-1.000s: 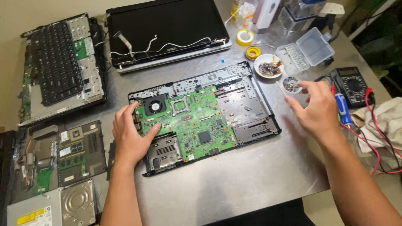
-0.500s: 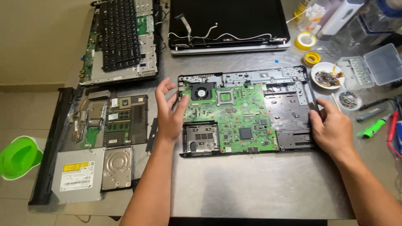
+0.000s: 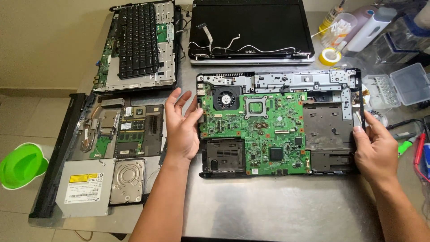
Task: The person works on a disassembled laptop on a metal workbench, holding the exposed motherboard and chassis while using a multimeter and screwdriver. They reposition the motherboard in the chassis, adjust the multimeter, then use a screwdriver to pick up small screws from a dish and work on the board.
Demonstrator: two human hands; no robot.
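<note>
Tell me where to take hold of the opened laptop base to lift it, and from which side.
Grip the laptop base by its two short black edges, coming in from left and right. It lies flat with the green board exposed on top, so only the rim is safe. The right hand already rests on the right edge; the left hand is at the left one.

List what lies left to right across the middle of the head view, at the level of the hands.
Green bowl → black base cover with heatsink and memory → left hand at the chassis's left edge → laptop chassis with green motherboard → right hand on its right edge → green marker.
</note>
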